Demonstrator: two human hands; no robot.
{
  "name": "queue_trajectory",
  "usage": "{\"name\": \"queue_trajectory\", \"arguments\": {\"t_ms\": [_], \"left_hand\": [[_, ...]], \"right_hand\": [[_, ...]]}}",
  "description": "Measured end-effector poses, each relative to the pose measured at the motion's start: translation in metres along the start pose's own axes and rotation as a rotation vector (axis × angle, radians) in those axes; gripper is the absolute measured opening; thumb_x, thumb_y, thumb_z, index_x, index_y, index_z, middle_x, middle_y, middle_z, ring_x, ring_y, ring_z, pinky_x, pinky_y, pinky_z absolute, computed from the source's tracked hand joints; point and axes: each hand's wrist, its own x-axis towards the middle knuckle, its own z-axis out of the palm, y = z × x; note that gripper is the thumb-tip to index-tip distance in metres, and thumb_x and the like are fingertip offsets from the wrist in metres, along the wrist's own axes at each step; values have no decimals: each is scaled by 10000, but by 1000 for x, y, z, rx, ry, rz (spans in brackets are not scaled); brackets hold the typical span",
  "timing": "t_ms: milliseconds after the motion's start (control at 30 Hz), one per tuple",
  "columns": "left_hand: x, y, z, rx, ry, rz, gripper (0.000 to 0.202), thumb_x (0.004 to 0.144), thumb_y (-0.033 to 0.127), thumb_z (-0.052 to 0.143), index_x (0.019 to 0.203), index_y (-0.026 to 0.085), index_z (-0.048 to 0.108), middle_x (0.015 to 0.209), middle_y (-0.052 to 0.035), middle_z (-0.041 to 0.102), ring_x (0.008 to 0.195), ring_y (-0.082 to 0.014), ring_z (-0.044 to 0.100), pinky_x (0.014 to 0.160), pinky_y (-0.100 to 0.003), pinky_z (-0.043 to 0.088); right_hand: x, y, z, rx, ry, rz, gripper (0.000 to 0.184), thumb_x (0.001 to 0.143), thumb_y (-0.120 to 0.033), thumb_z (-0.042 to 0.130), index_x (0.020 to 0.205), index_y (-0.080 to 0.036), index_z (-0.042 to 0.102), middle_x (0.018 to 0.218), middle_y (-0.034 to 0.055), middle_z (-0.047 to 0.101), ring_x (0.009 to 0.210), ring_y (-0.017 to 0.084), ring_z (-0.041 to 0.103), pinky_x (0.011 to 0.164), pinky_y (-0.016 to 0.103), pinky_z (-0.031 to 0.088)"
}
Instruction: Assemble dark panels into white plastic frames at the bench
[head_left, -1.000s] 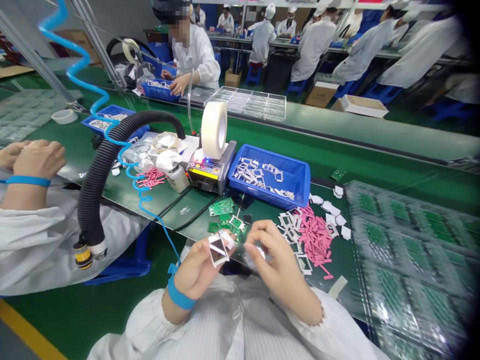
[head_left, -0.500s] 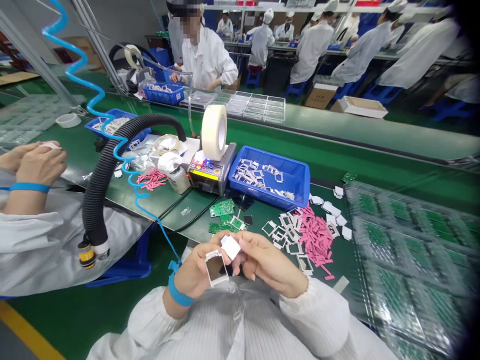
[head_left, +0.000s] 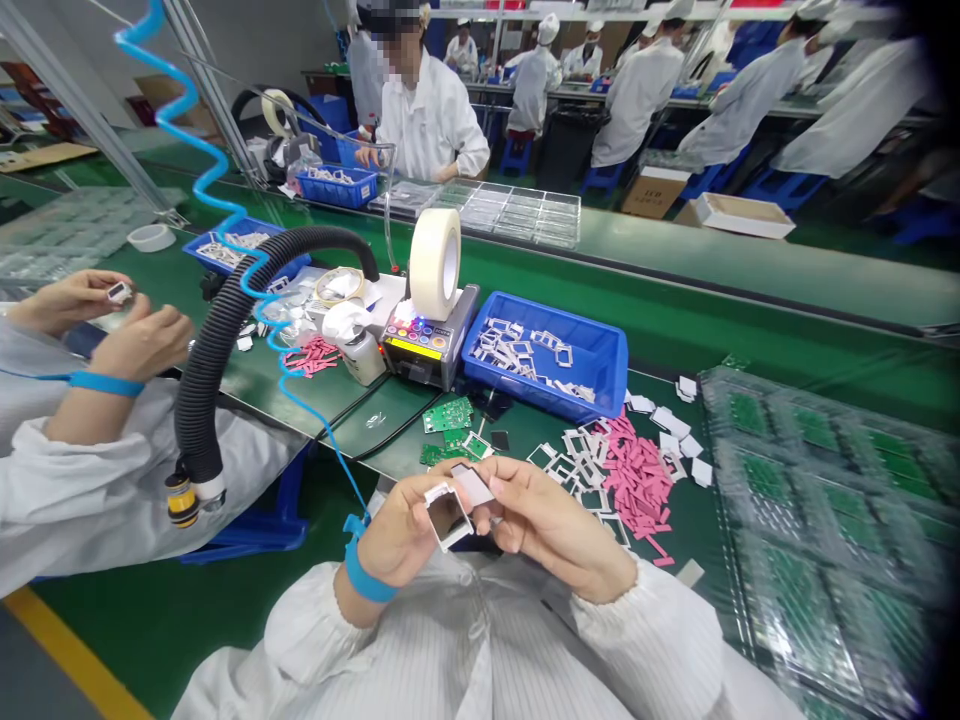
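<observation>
My left hand (head_left: 391, 535), with a blue strap at its wrist, pinches a small white plastic frame (head_left: 460, 541) with a dark, shiny panel inside it. Beside it, my right hand (head_left: 559, 522) grips a thin pale square sheet (head_left: 475, 488) with a dark strip along its far edge. Sheet and frame are close together in front of my chest; whether they touch, I cannot tell. Loose white frames (head_left: 592, 500) and a heap of pink strips (head_left: 637, 475) lie beyond my right hand. Green circuit boards (head_left: 448, 414) are on the bench ahead.
A blue bin (head_left: 547, 385) of white frames stands beside a tape dispenser (head_left: 424, 350). White square pieces (head_left: 671, 422) lie near clear trays (head_left: 817, 500) at right. A black hose (head_left: 196, 390) arches at left, near a co-worker's hands (head_left: 142, 340) holding a small part.
The pale sheet has tilted in my right hand, showing a greyer face and dark edge. My left hand's frame has turned slightly. The co-worker's hands have moved apart, and the view has shifted slightly.
</observation>
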Motion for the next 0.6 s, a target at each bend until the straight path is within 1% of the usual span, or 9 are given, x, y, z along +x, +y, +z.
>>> {"name": "queue_trajectory", "arguments": {"t_ms": [67,133,167,233,300,367,467,533,600], "left_hand": [[1,-2,-1,-31,36,10,419,604,552,710,805,185,731,1029,-84,621,843,-236,587,841,-409,430],[2,-6,-1,-55,122,30,412,606,513,730,871,198,727,1043,-72,635,926,-239,578,874,-387,420],[3,-7,0,-67,170,32,411,605,494,740,897,205,724,997,-60,654,916,-222,581,860,-362,424],[4,-11,1,-76,251,20,424,582,467,766,917,211,723,871,-35,682,837,-182,589,797,-312,430],[5,-14,4,-69,311,2,445,535,452,797,902,209,731,826,-26,696,795,-166,590,769,-292,424],[5,-15,6,-48,350,8,459,495,445,816,876,202,739,845,-32,706,818,-174,591,782,-291,417],[5,-17,8,-28,347,26,458,492,446,817,864,190,740,825,-30,706,812,-178,590,788,-297,418],[5,-20,8,-29,328,29,455,514,434,811,882,177,733,787,-25,698,777,-171,586,766,-294,425],[5,-24,5,-64,330,24,433,548,409,803,898,168,722,781,-22,692,769,-162,585,758,-287,431]], "right_hand": [[-5,-2,0,-203,151,-157,237,809,-412,613,811,-177,586,687,8,635,529,72,567,413,146,425],[-12,-2,3,-576,322,-429,111,825,-314,600,853,-210,624,772,22,683,628,117,623,500,208,495],[-15,-2,5,-791,372,-590,76,821,-255,603,878,-224,642,819,27,702,685,141,643,566,247,524],[-19,1,9,-1163,376,-864,155,811,-164,600,936,-235,657,909,41,717,781,176,656,680,313,543],[-22,4,12,-1388,353,-1020,230,816,-121,587,1013,-223,644,971,61,714,815,189,648,712,341,543],[-22,6,14,-1511,371,-1058,240,828,-118,573,1045,-200,638,990,75,711,803,190,632,681,335,546],[-22,6,16,-1619,403,-1014,206,850,-138,549,1020,-181,657,995,70,713,760,186,592,624,321,540],[-19,7,18,-1655,387,-983,205,862,-141,530,1014,-170,664,1038,70,703,763,187,569,622,319,534],[-14,10,18,-1639,352,-972,217,873,-142,510,1023,-173,664,1084,70,689,800,191,559,662,329,532]]}}
